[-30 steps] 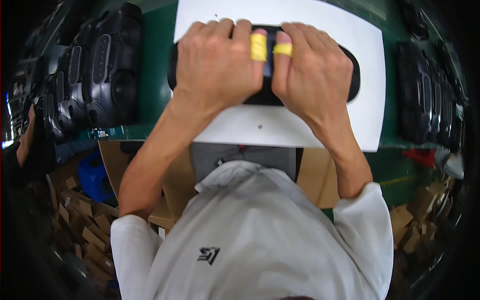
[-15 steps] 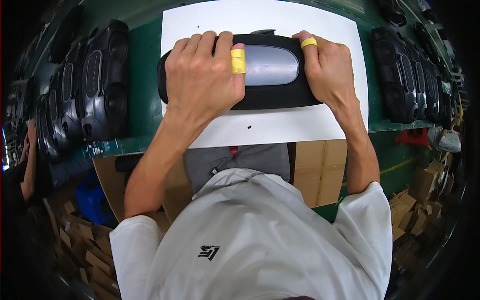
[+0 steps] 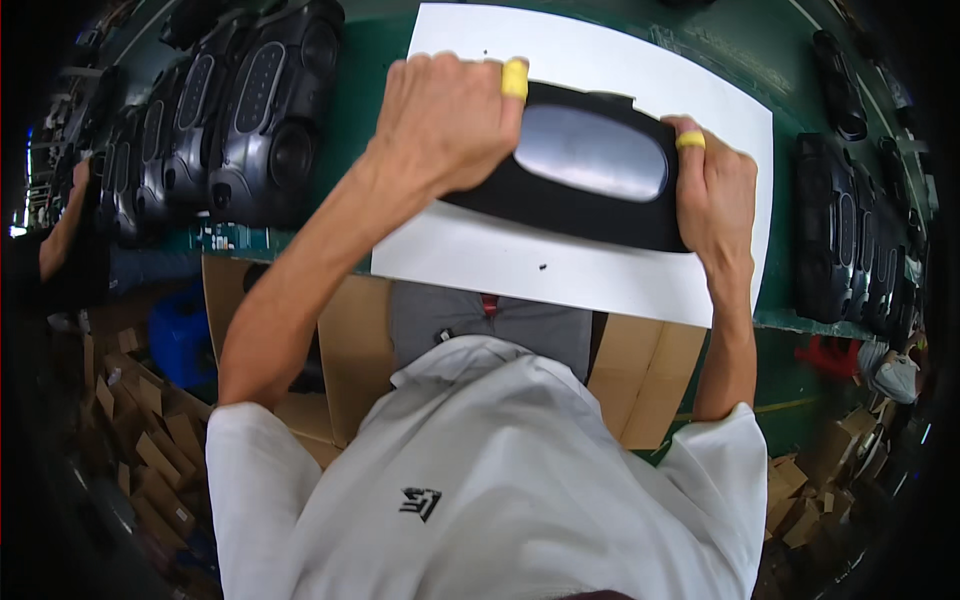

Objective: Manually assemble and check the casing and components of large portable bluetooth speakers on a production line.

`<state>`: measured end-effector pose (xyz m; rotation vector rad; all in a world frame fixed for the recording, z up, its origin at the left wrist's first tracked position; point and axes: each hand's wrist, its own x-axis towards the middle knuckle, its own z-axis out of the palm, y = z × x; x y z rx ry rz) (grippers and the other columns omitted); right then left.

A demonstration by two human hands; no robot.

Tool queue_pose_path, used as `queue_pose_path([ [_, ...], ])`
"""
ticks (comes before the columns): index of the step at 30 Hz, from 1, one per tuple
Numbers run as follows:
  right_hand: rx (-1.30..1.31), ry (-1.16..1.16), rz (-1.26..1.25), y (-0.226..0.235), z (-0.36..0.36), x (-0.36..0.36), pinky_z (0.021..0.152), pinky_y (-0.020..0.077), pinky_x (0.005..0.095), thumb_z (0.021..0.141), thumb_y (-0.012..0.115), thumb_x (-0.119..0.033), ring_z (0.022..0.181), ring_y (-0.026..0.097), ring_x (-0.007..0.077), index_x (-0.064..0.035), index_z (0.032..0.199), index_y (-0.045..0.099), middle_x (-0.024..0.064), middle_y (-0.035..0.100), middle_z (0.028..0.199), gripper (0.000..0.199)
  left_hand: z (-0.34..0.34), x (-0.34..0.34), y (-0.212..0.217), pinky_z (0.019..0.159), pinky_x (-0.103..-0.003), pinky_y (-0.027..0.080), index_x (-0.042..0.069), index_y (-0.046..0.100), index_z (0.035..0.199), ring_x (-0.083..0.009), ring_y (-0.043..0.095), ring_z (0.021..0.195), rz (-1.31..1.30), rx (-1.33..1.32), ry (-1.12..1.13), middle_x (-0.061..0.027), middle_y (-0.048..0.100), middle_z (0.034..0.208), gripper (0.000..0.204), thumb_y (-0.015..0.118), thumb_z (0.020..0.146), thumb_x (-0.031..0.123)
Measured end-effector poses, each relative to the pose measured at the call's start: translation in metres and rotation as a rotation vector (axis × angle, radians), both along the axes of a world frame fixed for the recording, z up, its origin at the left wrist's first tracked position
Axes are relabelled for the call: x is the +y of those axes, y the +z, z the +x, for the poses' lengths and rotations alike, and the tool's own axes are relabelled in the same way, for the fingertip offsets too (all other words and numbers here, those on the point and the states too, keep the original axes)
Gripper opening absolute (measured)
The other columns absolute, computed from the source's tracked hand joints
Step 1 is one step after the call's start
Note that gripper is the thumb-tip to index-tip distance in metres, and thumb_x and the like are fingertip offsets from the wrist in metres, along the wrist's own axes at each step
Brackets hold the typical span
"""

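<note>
A long black speaker [image 3: 580, 214] with a glossy grey oval panel [image 3: 595, 152] lies across a white board [image 3: 480, 245]. My left hand [image 3: 445, 120] is closed over its left end, knuckles up, hiding that end. My right hand [image 3: 718, 190] is closed round the right end, its thumb toward the far edge. Yellow tape wraps both thumbs. The fingers of my right hand are mostly hidden beyond the speaker. A small dark tab shows at the speaker's far edge.
The board lies on a green bench [image 3: 350, 90]. Dark speakers [image 3: 265, 120] stand in a row on the left, and more speakers [image 3: 840, 220] on the right. Cardboard boxes [image 3: 640, 385] are below the bench. Another person's arm [image 3: 68, 225] shows at far left.
The whole view has shifted and tilted, so the board and speaker now slant down to the right. My left hand has turned to a tighter fist at the left end; my right hand keeps its hold.
</note>
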<state>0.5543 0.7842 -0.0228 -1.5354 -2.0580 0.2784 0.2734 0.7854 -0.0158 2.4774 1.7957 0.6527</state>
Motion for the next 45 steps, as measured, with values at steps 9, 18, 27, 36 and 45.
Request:
queue_pose_path([
  [9, -0.286, 0.187, 0.444, 0.006, -0.085, -0.012, 0.109, 0.0540, 0.0461, 0.107, 0.060, -0.033, 0.118, 0.072, 0.0446, 0.0086, 0.123, 0.074, 0.0300, 0.075, 0.124, 0.047, -0.009, 0.012, -0.016, 0.059, -0.052, 0.055, -0.003, 0.069, 0.066, -0.0460, 0.066, 0.057, 0.067, -0.062, 0.000, -0.0285, 0.064, 0.061, 0.042, 0.060, 0.098, 0.023],
  [18, -0.140, 0.126, 0.487, -0.011, -0.101, -0.002, 0.087, 0.0560, 0.0456, 0.096, 0.067, -0.018, 0.087, 0.071, 0.0373, 0.0028, 0.098, 0.073, 0.0190, 0.075, 0.093, 0.022, -0.001, -0.005, -0.005, 0.062, -0.050, 0.058, 0.000, 0.075, 0.080, -0.0417, 0.072, 0.063, 0.039, -0.038, 0.034, -0.0232, 0.073, 0.071, 0.030, 0.063, 0.098, 0.021],
  [27, -0.044, 0.178, 0.558, -0.013, -0.091, -0.010, 0.091, 0.0556, 0.0448, 0.097, 0.068, -0.019, 0.091, 0.072, 0.0367, 0.0030, 0.096, 0.074, 0.0188, 0.077, 0.096, 0.023, 0.004, -0.014, -0.012, 0.065, -0.049, 0.058, 0.000, 0.078, 0.087, -0.0418, 0.073, 0.066, 0.094, -0.076, 0.074, -0.0215, 0.074, 0.074, 0.038, 0.058, 0.104, 0.026],
  [36, 0.607, -0.312, -0.321, -0.026, 0.068, 0.013, 0.103, 0.0542, 0.0410, 0.117, 0.035, -0.055, 0.109, 0.075, 0.0316, -0.0024, 0.135, 0.075, 0.0203, 0.080, 0.116, 0.068, 0.004, -0.021, -0.010, 0.075, -0.050, 0.056, 0.005, 0.083, 0.110, -0.0442, 0.073, 0.080, 0.056, -0.092, 0.119, -0.0251, 0.075, 0.089, 0.031, 0.056, 0.101, 0.018],
  [45, 0.412, -0.231, -0.439, -0.024, 0.040, 0.005, 0.093, 0.0565, 0.0440, 0.117, 0.042, -0.042, 0.094, 0.076, 0.0394, 0.0048, 0.121, 0.074, 0.0285, 0.078, 0.101, 0.057, 0.007, -0.015, -0.009, 0.070, -0.049, 0.057, 0.004, 0.083, 0.102, -0.0412, 0.074, 0.074, 0.146, -0.071, 0.114, -0.0215, 0.077, 0.085, 0.026, 0.061, 0.096, 0.016],
])
